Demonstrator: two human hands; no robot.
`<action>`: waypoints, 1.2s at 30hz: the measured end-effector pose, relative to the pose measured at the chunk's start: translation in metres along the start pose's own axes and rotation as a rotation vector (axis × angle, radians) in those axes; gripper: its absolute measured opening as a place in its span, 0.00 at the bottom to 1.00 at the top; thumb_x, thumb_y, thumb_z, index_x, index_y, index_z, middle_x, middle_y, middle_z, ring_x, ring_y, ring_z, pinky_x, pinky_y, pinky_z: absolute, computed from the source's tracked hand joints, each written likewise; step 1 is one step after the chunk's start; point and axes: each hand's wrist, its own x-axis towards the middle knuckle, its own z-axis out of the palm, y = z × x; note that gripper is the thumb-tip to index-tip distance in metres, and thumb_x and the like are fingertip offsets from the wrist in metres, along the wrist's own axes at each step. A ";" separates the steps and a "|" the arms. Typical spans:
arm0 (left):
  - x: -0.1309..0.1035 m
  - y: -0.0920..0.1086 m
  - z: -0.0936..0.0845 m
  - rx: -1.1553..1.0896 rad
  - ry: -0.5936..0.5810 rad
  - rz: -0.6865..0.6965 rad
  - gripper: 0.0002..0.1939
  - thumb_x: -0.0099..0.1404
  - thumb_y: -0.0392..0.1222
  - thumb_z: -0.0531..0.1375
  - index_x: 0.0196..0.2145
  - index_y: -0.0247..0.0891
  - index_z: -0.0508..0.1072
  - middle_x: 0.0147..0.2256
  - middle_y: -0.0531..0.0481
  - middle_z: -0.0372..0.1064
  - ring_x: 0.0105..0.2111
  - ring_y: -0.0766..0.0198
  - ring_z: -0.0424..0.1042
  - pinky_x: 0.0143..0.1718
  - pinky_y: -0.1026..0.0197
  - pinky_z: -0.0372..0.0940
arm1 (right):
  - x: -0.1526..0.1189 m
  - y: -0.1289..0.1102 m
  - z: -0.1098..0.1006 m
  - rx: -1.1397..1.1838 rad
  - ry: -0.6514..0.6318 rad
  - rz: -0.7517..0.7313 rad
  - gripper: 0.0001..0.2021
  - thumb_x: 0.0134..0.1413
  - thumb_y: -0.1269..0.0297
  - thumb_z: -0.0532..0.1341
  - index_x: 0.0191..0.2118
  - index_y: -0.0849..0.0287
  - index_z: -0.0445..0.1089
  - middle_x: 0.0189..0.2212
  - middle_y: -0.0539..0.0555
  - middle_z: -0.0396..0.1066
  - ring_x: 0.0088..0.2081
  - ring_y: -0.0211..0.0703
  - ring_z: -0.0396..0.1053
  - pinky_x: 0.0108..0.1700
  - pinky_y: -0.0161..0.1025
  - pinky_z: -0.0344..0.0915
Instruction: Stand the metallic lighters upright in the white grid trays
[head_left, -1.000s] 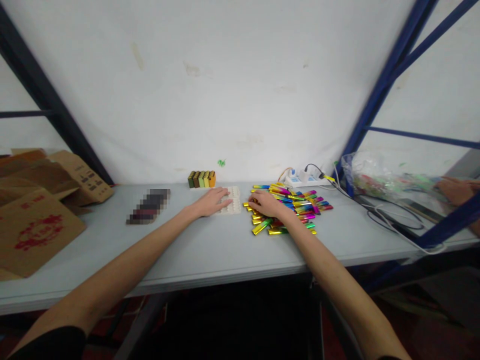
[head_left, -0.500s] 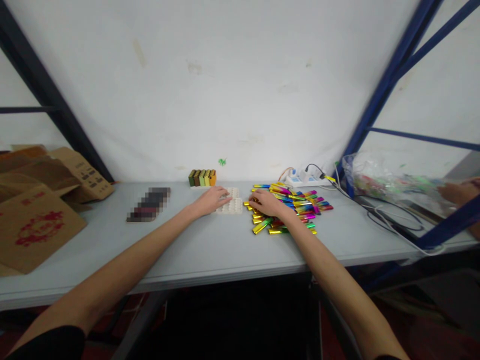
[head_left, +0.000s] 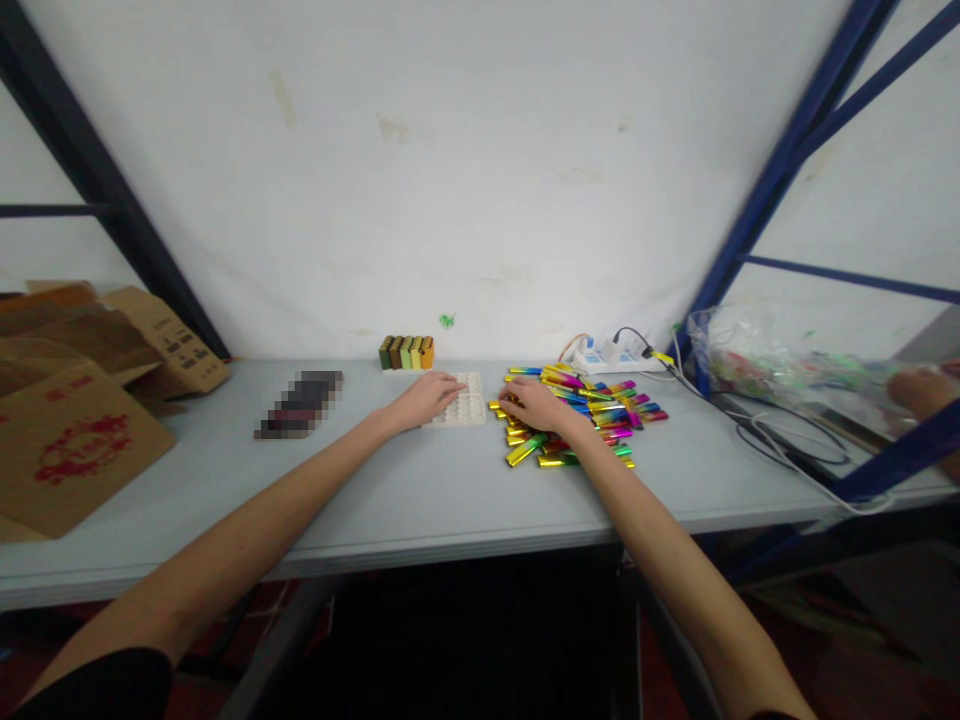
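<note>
A white tray with rows of small cells [head_left: 469, 402] lies on the table. My left hand [head_left: 427, 400] rests over its left side, fingers stretched out across it. To the right is a loose pile of shiny gold, blue, green and pink tubes [head_left: 604, 410]. My right hand [head_left: 534, 405] lies on the left part of that pile with its fingers bent down; its fingertips are too small to show whether they hold a tube. Against the wall stands a compact block of dark green, brown, yellow and orange cylinders [head_left: 406, 352].
Cardboard boxes [head_left: 94, 440] stand at the far left, beside a blurred-out dark item [head_left: 300, 405]. A power strip with cables [head_left: 615, 358] sits behind the pile. Beyond the blue frame [head_left: 757, 210] are plastic bags [head_left: 750, 350] and another person's hand.
My left fingers have straightened slightly over the tray. My right hand has barely moved on the pile. The other person's hand at the right has shifted a little.
</note>
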 end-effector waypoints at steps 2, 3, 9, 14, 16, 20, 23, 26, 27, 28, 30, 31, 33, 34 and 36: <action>-0.001 0.000 0.001 -0.028 0.015 0.005 0.20 0.77 0.46 0.52 0.57 0.39 0.78 0.55 0.41 0.78 0.56 0.51 0.74 0.62 0.50 0.65 | 0.000 0.000 0.000 0.007 -0.002 0.002 0.12 0.73 0.62 0.58 0.48 0.63 0.78 0.46 0.61 0.76 0.47 0.46 0.72 0.52 0.39 0.64; -0.001 0.000 0.001 -0.038 0.022 0.004 0.20 0.77 0.46 0.52 0.56 0.39 0.78 0.54 0.41 0.78 0.56 0.51 0.74 0.63 0.50 0.65 | 0.000 0.000 -0.001 0.010 -0.003 0.003 0.12 0.73 0.62 0.58 0.49 0.63 0.78 0.46 0.61 0.76 0.47 0.46 0.72 0.52 0.39 0.64; -0.002 -0.001 0.002 -0.042 0.038 0.001 0.18 0.77 0.46 0.52 0.52 0.38 0.79 0.52 0.40 0.79 0.57 0.51 0.74 0.64 0.49 0.64 | 0.001 -0.001 -0.001 0.002 -0.013 0.005 0.13 0.74 0.63 0.58 0.49 0.63 0.78 0.46 0.61 0.76 0.46 0.45 0.72 0.51 0.39 0.64; -0.001 0.000 0.002 -0.042 0.040 0.008 0.19 0.77 0.46 0.52 0.52 0.38 0.79 0.52 0.40 0.79 0.56 0.51 0.74 0.63 0.48 0.64 | 0.000 -0.001 -0.001 0.009 -0.006 -0.004 0.13 0.74 0.63 0.57 0.49 0.63 0.77 0.46 0.61 0.76 0.47 0.45 0.72 0.52 0.39 0.64; 0.000 0.000 0.002 -0.046 0.041 0.006 0.19 0.77 0.46 0.53 0.52 0.38 0.80 0.52 0.40 0.79 0.56 0.51 0.74 0.63 0.48 0.65 | 0.000 -0.001 -0.001 0.014 -0.004 -0.002 0.13 0.74 0.62 0.58 0.49 0.63 0.77 0.46 0.61 0.76 0.47 0.45 0.72 0.52 0.39 0.64; 0.000 0.003 0.001 -0.055 0.049 -0.007 0.18 0.76 0.45 0.53 0.52 0.39 0.81 0.53 0.41 0.79 0.56 0.51 0.74 0.63 0.48 0.65 | 0.000 -0.001 -0.001 0.015 -0.003 0.001 0.13 0.74 0.62 0.58 0.48 0.63 0.77 0.46 0.61 0.76 0.46 0.45 0.72 0.51 0.39 0.65; -0.001 0.005 0.000 -0.065 0.056 -0.022 0.18 0.76 0.45 0.53 0.52 0.40 0.81 0.53 0.41 0.79 0.56 0.50 0.75 0.63 0.48 0.65 | 0.000 -0.001 -0.001 0.017 -0.005 0.004 0.12 0.74 0.62 0.58 0.48 0.63 0.78 0.45 0.60 0.76 0.45 0.45 0.72 0.50 0.39 0.64; -0.002 0.007 0.000 -0.071 0.060 -0.028 0.19 0.76 0.46 0.53 0.52 0.41 0.82 0.53 0.41 0.78 0.56 0.50 0.75 0.63 0.47 0.66 | 0.000 -0.001 -0.001 0.012 -0.007 0.002 0.12 0.73 0.63 0.58 0.48 0.62 0.78 0.45 0.60 0.76 0.45 0.45 0.72 0.51 0.39 0.64; -0.003 0.007 0.000 -0.071 0.060 -0.024 0.19 0.76 0.46 0.53 0.52 0.41 0.82 0.53 0.41 0.78 0.56 0.50 0.75 0.63 0.47 0.66 | 0.001 -0.001 -0.001 0.009 -0.008 0.005 0.11 0.73 0.63 0.58 0.48 0.62 0.78 0.45 0.60 0.76 0.46 0.45 0.72 0.51 0.39 0.64; -0.003 0.008 0.001 -0.069 0.060 -0.019 0.19 0.76 0.46 0.53 0.52 0.41 0.82 0.53 0.41 0.78 0.56 0.50 0.75 0.63 0.47 0.66 | 0.001 -0.001 0.000 0.005 -0.008 0.009 0.11 0.73 0.63 0.58 0.48 0.62 0.78 0.46 0.60 0.76 0.46 0.45 0.72 0.52 0.39 0.64; -0.003 0.010 0.002 -0.058 0.057 -0.012 0.18 0.76 0.45 0.54 0.52 0.41 0.82 0.52 0.40 0.78 0.55 0.50 0.75 0.62 0.47 0.66 | 0.001 0.000 0.000 0.001 -0.008 0.016 0.12 0.73 0.63 0.58 0.49 0.62 0.77 0.46 0.60 0.76 0.47 0.45 0.72 0.52 0.39 0.64; -0.003 0.011 0.002 -0.050 0.053 -0.008 0.18 0.76 0.44 0.54 0.52 0.41 0.82 0.52 0.40 0.79 0.55 0.50 0.75 0.62 0.47 0.66 | 0.001 0.000 0.000 0.002 -0.007 0.016 0.12 0.73 0.63 0.58 0.49 0.62 0.77 0.47 0.61 0.76 0.47 0.45 0.72 0.52 0.39 0.64; -0.004 0.013 0.003 -0.040 0.046 -0.002 0.18 0.76 0.43 0.54 0.52 0.40 0.82 0.51 0.39 0.78 0.54 0.50 0.75 0.62 0.47 0.66 | 0.001 0.000 0.000 0.004 -0.007 0.010 0.13 0.74 0.62 0.58 0.49 0.63 0.78 0.46 0.61 0.76 0.47 0.46 0.72 0.52 0.40 0.64; -0.004 0.015 0.004 -0.043 0.046 0.000 0.18 0.76 0.42 0.54 0.52 0.40 0.82 0.51 0.39 0.78 0.54 0.50 0.75 0.62 0.47 0.66 | 0.002 0.000 0.000 0.007 -0.007 0.006 0.13 0.74 0.62 0.58 0.49 0.63 0.78 0.46 0.61 0.76 0.47 0.46 0.72 0.52 0.40 0.64; -0.007 0.019 0.004 -0.062 0.052 0.002 0.17 0.76 0.42 0.54 0.52 0.40 0.82 0.51 0.40 0.78 0.55 0.50 0.74 0.62 0.47 0.66 | 0.002 -0.001 0.000 0.012 -0.004 0.003 0.12 0.74 0.62 0.58 0.48 0.63 0.78 0.45 0.61 0.76 0.47 0.46 0.72 0.52 0.40 0.64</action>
